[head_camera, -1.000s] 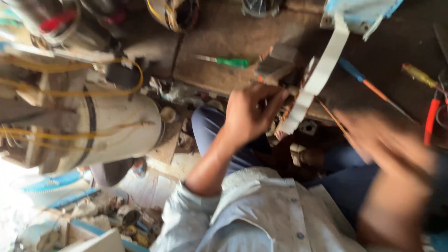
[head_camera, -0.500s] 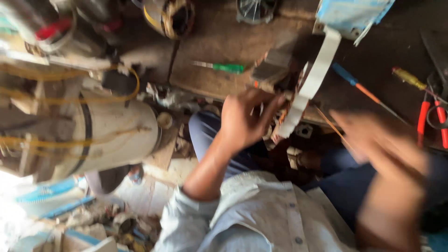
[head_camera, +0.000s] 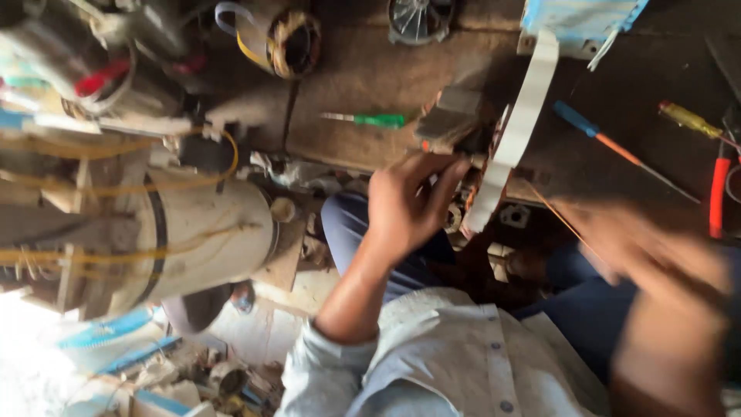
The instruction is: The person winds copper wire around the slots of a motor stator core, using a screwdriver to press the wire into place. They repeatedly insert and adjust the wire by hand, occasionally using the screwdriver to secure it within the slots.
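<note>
1. nearest the camera is the person's own pale grey buttoned shirt (head_camera: 463, 363), with dark blue trousers (head_camera: 363, 232) on the knees beyond it.
2. the right hand (head_camera: 656, 247) is a blur at the right side of the view, raised over the lap; whether its fingers are together or apart cannot be told, nor whether it grips anything.
3. a thin orange wire (head_camera: 559, 216) runs slantwise from the desk edge toward that blurred hand.
4. the left hand (head_camera: 405, 205) reaches forward from a rolled-up sleeve, fingers curled and partly apart, their tips at the small motor part (head_camera: 455, 127) that sits on the near edge of the desk; whether they clamp on it cannot be told.
5. just right of that part a white strip (head_camera: 517, 131) hangs down from a pale blue box at the far edge and ends near the left hand's fingertips.
6. to the left stands a large white cylinder (head_camera: 201, 239) bound with yellow cord.
7. farther out on the brown desk (head_camera: 370, 69) lie a green-handled screwdriver (head_camera: 370, 120), a blue-and-orange screwdriver (head_camera: 610, 143), a yellow-handled screwdriver (head_camera: 687, 120) and red-handled pliers (head_camera: 719, 193).
8. at the far edge sit a copper-wound coil (head_camera: 289, 38) and a fan wheel (head_camera: 417, 17).
</note>
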The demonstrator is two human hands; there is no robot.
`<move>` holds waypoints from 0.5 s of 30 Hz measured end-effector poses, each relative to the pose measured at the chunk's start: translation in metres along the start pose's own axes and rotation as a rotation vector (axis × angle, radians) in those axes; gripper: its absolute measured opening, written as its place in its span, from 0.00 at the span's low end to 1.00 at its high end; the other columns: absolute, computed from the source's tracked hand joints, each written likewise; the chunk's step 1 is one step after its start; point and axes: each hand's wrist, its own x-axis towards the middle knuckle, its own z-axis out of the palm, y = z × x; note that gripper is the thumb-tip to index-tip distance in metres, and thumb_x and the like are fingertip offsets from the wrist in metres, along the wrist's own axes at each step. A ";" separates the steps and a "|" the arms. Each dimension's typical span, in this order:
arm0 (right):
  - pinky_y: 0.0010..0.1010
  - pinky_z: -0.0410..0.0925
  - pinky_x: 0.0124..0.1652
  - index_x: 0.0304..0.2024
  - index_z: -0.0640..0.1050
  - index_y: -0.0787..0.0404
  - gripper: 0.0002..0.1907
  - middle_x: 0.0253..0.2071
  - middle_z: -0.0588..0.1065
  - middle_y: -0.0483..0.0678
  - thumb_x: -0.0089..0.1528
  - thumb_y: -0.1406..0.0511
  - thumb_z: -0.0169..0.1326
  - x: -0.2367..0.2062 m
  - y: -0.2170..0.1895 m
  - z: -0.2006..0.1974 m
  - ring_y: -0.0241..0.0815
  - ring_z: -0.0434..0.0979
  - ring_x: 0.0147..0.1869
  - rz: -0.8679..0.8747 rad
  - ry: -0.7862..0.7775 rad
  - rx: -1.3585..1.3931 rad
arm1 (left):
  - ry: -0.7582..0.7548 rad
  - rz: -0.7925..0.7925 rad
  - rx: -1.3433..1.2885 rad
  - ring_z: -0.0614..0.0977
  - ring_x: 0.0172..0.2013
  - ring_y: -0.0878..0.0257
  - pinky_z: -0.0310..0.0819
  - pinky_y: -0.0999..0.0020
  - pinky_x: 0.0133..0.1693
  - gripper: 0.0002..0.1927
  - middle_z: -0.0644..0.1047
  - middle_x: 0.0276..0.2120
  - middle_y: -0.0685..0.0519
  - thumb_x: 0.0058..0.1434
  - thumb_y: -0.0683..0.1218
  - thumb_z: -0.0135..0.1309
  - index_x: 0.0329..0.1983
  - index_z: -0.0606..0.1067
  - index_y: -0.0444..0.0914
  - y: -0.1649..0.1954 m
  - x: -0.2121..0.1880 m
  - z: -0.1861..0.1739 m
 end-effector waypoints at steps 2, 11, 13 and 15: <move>0.25 0.61 0.22 0.44 0.79 0.69 0.11 0.32 0.80 0.53 0.67 0.68 0.48 -0.025 -0.014 -0.026 0.36 0.67 0.21 -0.244 -0.116 0.007 | -0.040 0.165 0.018 0.84 0.39 0.49 0.79 0.61 0.40 0.14 0.81 0.38 0.47 0.57 0.39 0.57 0.46 0.81 0.37 0.013 -0.011 -0.001; 0.25 0.61 0.27 0.48 0.78 0.67 0.09 0.33 0.79 0.54 0.69 0.69 0.49 -0.035 0.082 0.021 0.37 0.66 0.26 0.521 0.082 0.199 | -0.188 -0.261 0.076 0.83 0.25 0.56 0.72 0.62 0.29 0.11 0.81 0.27 0.47 0.69 0.47 0.60 0.31 0.82 0.39 0.017 0.006 0.002; 0.26 0.67 0.34 0.49 0.78 0.68 0.09 0.34 0.75 0.54 0.70 0.69 0.49 -0.016 0.042 0.015 0.38 0.72 0.32 0.377 0.080 0.048 | -0.040 -0.146 0.066 0.83 0.30 0.54 0.75 0.62 0.32 0.08 0.81 0.31 0.47 0.67 0.47 0.60 0.36 0.82 0.39 0.006 0.008 0.002; 0.33 0.67 0.39 0.44 0.79 0.62 0.08 0.39 0.79 0.54 0.68 0.67 0.50 -0.013 0.004 -0.008 0.41 0.79 0.33 0.054 -0.002 -0.003 | -0.011 0.075 0.047 0.83 0.34 0.53 0.76 0.62 0.35 0.04 0.81 0.33 0.49 0.64 0.45 0.60 0.36 0.80 0.40 0.002 0.005 0.002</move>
